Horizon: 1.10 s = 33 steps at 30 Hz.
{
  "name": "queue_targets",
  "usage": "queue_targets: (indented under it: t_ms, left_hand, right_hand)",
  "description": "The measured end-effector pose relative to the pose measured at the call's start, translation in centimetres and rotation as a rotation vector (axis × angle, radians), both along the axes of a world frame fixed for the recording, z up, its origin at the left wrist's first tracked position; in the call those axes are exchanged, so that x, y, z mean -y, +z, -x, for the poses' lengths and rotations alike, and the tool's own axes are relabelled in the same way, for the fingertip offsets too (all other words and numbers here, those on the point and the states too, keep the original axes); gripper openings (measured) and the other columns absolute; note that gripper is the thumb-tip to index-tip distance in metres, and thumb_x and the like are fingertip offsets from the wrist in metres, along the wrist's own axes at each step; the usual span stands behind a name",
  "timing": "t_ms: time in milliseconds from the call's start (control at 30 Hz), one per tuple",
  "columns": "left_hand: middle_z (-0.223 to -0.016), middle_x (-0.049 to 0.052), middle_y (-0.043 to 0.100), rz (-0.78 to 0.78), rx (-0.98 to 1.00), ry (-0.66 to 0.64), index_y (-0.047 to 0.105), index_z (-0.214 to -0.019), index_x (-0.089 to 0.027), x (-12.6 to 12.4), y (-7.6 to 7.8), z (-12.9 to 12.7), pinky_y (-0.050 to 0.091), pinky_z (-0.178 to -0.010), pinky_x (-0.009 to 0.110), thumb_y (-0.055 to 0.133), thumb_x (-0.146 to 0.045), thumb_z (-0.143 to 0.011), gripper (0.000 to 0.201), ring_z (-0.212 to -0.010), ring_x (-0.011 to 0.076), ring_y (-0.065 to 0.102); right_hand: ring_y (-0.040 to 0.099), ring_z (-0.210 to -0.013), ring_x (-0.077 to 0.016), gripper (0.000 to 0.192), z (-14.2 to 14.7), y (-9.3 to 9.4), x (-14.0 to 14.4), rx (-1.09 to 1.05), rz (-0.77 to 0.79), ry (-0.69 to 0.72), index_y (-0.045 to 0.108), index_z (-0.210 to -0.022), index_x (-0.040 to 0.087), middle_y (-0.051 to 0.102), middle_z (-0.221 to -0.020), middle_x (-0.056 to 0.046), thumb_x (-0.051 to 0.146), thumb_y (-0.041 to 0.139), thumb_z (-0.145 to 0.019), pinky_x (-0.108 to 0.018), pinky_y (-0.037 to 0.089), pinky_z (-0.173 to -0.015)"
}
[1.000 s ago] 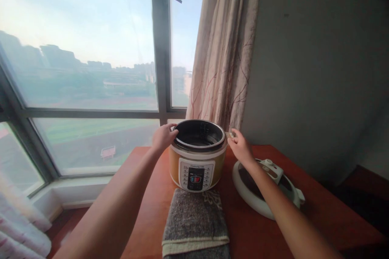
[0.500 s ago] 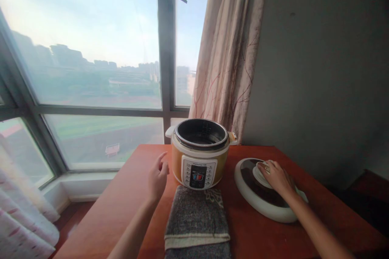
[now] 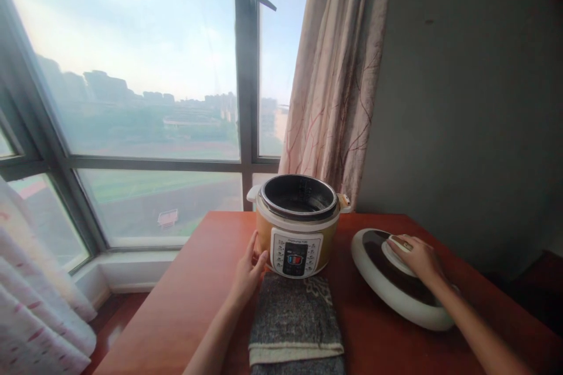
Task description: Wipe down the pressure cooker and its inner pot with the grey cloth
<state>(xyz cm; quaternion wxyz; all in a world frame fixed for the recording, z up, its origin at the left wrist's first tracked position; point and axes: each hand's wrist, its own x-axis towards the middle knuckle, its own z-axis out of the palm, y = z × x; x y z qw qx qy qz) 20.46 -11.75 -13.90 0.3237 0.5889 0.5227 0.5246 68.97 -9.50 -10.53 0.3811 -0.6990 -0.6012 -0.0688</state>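
Note:
A yellow and white electric pressure cooker stands uncovered on the table, its dark inner pot showing. My left hand is at the cooker's lower left side, fingers apart, the fingertips at or very near its wall. To the right, the cooker's white and brown lid is tilted, its left edge higher than its right. My right hand is closed around the knob on top of that lid. Whether the lid's right edge rests on the table is hard to tell.
A folded grey towel lies in front of the cooker on the reddish wooden table. Behind stand a window and a beige curtain. A grey wall is at the right, and a pale curtain hangs at the left.
My left hand has moved right, up to the cooker's side. The lid has gone from lying nearly flat to tilting, with my right hand on its knob. The view has shifted slightly.

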Motion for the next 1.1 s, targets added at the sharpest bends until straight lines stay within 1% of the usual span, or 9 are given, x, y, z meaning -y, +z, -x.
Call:
queue_targets:
  t_ms: [100, 233, 300, 400, 533, 633, 833, 967, 1100]
  left_hand:
    - [-0.069, -0.005, 0.057, 0.005, 0.002, -0.005, 0.023, -0.16, -0.014, -0.2, -0.2, 0.1, 0.049, -0.068, 0.03, 0.053, -0.054, -0.089, 0.087, -0.066, 0.0172, 0.06]
    - [-0.071, -0.004, 0.058, 0.014, 0.017, -0.02, 0.02, -0.16, -0.013, -0.2, -0.2, -0.1, 0.049, -0.069, 0.031, 0.052, -0.054, -0.09, 0.087, -0.067, 0.0179, 0.062]
    - [-0.071, -0.004, 0.059, 0.024, 0.034, -0.025, 0.018, -0.16, -0.013, -0.1, -0.1, -0.2, 0.05, -0.068, 0.031, 0.052, -0.055, -0.09, 0.089, -0.067, 0.018, 0.062]
    - [-0.07, -0.005, 0.057, 0.03, 0.045, -0.019, 0.019, -0.161, -0.014, 0.0, 0.0, -0.3, 0.05, -0.067, 0.03, 0.053, -0.057, -0.089, 0.09, -0.065, 0.0176, 0.061]
    - [-0.069, -0.005, 0.056, 0.016, 0.041, -0.033, 0.019, -0.16, -0.013, 0.0, -0.2, -0.3, 0.05, -0.067, 0.031, 0.053, -0.056, -0.089, 0.09, -0.064, 0.0176, 0.06]
    - [-0.068, -0.004, 0.057, -0.003, 0.023, -0.017, 0.021, -0.159, -0.012, 0.2, -0.4, -0.4, 0.05, -0.068, 0.032, 0.05, -0.053, -0.092, 0.084, -0.065, 0.0185, 0.06]
    - [-0.07, -0.003, 0.057, -0.008, 0.011, -0.008, 0.022, -0.159, -0.014, 0.4, -0.5, -0.5, 0.051, -0.07, 0.032, 0.049, -0.052, -0.092, 0.082, -0.068, 0.0203, 0.063]
    - [-0.072, -0.002, 0.058, 0.018, 0.051, -0.025, 0.022, -0.16, -0.015, 0.2, -0.8, -0.5, 0.051, -0.07, 0.031, 0.051, -0.055, -0.09, 0.086, -0.068, 0.0199, 0.064]
    - [-0.071, -0.001, 0.06, 0.004, 0.038, -0.006, 0.023, -0.159, -0.014, 0.0, -1.1, -0.4, 0.051, -0.068, 0.031, 0.052, -0.056, -0.09, 0.086, -0.067, 0.0198, 0.063]
  right_hand:
    - [0.071, -0.095, -0.037, 0.046, -1.3, 2.9, 0.1, -0.092, -0.033, -0.107, 0.076, -0.081, 0.027, 0.077, -0.098, -0.013, 0.069, 0.06, -0.071, -0.048, 0.055, -0.084]
    - [0.073, -0.09, -0.0344, 0.055, -0.6, 9.4, 0.3, -0.176, -0.116, -0.121, 0.078, -0.09, 0.022, 0.078, -0.097, -0.014, 0.071, 0.061, -0.073, -0.044, 0.055, -0.075]
    - [0.073, -0.087, -0.0321, 0.054, 1.1, 12.9, 0.4, -0.177, -0.17, -0.093, 0.078, -0.092, 0.02, 0.078, -0.095, -0.014, 0.069, 0.062, -0.075, -0.041, 0.055, -0.074]
    - [0.072, -0.094, -0.0302, 0.049, 4.7, 17.5, 0.2, -0.135, -0.238, -0.025, 0.079, -0.093, 0.022, 0.078, -0.102, -0.012, 0.065, 0.063, -0.078, -0.038, 0.054, -0.08]
    - [0.07, -0.101, -0.0284, 0.043, 10.2, 21.7, -0.9, 0.027, -0.259, 0.066, 0.079, -0.099, 0.022, 0.077, -0.108, -0.009, 0.058, 0.062, -0.083, -0.036, 0.052, -0.087]
    - [0.07, -0.099, -0.0262, 0.041, 14.2, 23.3, -2.2, 0.089, -0.265, 0.134, 0.08, -0.101, 0.021, 0.078, -0.107, -0.008, 0.055, 0.065, -0.084, -0.032, 0.051, -0.088]
    - [0.069, -0.103, -0.0254, 0.043, 21.7, 24.7, -4.3, 0.145, -0.164, 0.247, 0.079, -0.108, 0.023, 0.077, -0.112, -0.007, 0.056, 0.065, -0.085, -0.028, 0.049, -0.085]
    - [0.068, -0.104, -0.0248, 0.047, 25.6, 25.2, -5.4, 0.215, -0.077, 0.262, 0.078, -0.11, 0.024, 0.077, -0.111, -0.007, 0.061, 0.061, -0.087, -0.027, 0.048, -0.083]
    - [0.067, -0.105, -0.024, 0.048, 28.0, 24.6, -6.6, 0.296, -0.025, 0.261, 0.078, -0.106, 0.022, 0.076, -0.108, -0.01, 0.063, 0.059, -0.088, -0.025, 0.046, -0.084]
